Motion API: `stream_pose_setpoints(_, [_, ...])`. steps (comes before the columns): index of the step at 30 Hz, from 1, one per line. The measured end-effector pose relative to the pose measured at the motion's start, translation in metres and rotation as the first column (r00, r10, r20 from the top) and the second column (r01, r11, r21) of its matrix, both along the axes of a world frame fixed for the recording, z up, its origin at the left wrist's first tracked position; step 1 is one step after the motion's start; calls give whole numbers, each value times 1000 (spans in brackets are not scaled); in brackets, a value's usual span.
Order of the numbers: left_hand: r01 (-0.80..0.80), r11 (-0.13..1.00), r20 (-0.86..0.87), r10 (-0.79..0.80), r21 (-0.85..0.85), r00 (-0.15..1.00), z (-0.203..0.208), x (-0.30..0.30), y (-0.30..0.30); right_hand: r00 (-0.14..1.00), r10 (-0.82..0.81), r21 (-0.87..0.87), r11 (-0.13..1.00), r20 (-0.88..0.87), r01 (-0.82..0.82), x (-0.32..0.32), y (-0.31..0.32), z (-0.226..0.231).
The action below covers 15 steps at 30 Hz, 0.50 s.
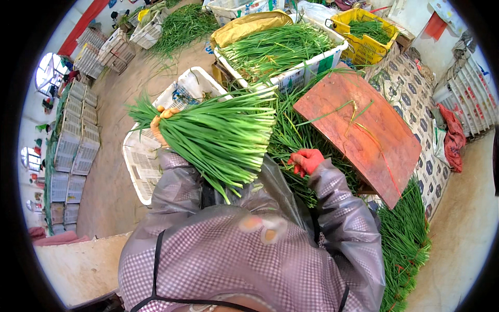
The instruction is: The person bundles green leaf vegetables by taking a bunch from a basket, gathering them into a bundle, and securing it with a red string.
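In the head view, the left hand's [159, 127] fingers are closed round the narrow end of a bunch of green stalks [218, 138], its pale ends fanning out rightward from them. The right hand [307, 161], red-gloved, has fingers partly curled over a heap of loose stalks [287, 127]; I cannot tell whether they pinch any. A white crate [136, 165] lies below the left fingers; a red surface [358, 140] is just right of the right ones. No tie shows, so outer stalks could slip out if the left grip loosens.
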<state>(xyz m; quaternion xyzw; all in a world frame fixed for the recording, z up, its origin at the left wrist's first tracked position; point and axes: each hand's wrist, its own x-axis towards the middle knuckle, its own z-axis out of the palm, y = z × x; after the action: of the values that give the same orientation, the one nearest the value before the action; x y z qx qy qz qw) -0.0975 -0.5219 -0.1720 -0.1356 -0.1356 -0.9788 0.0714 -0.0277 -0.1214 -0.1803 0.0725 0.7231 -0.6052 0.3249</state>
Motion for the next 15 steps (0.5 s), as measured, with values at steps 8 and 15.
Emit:
stream_pose_setpoints(8, [38, 999, -103, -42, -38, 994, 9, 2, 5, 982, 90, -47, 994, -167, -99, 5, -14, -6])
stream_pose_setpoints(15, [37, 999, -153, -35, 13, 988, 12, 9, 4, 971, -94, -420, 908, -218, -6, -3, -22, 9])
